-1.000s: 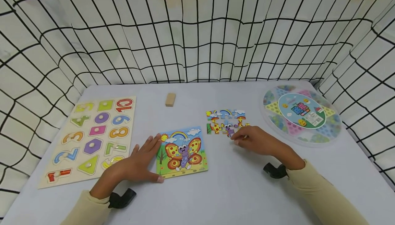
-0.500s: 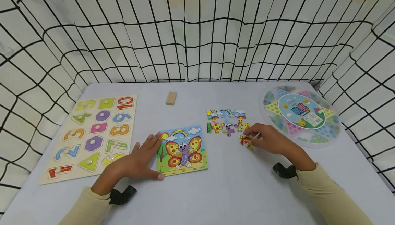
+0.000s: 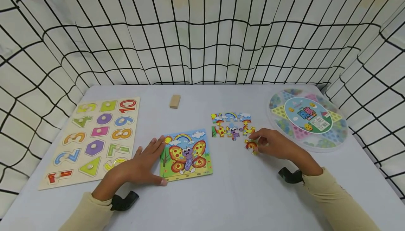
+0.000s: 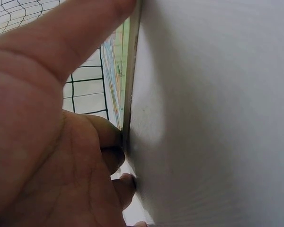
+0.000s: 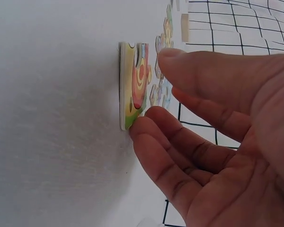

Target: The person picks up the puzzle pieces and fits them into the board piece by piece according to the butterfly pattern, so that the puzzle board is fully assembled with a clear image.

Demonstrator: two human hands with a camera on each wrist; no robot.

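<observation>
My left hand point(image 3: 141, 164) lies at the left edge of a butterfly picture board point(image 3: 186, 155), fingers spread. In the left wrist view the thumb point(image 4: 80, 33) and fingertips point(image 4: 114, 156) touch the board's side. To the right, my right hand point(image 3: 274, 145) is beside a jigsaw piece point(image 3: 251, 146) with a red and yellow spiral, lying face up on the table. In the right wrist view fingertips point(image 5: 141, 126) are at the near edge of this jigsaw piece point(image 5: 135, 87), while the thumb stands apart. Several other jigsaw pieces point(image 3: 233, 132) lie in two rows just behind it.
A wooden number and shape board point(image 3: 95, 132) lies at the left. A small wooden block point(image 3: 175, 101) stands at the back. At the right lies a round clear case point(image 3: 308, 118) with a colourful label. Black netting point(image 3: 202, 34) encloses the table's back and sides.
My right hand moved from the rows of pieces towards the right and nearer, bringing the spiral piece. That piece was tilted in the fingers and now lies flat. The left hand stayed put.
</observation>
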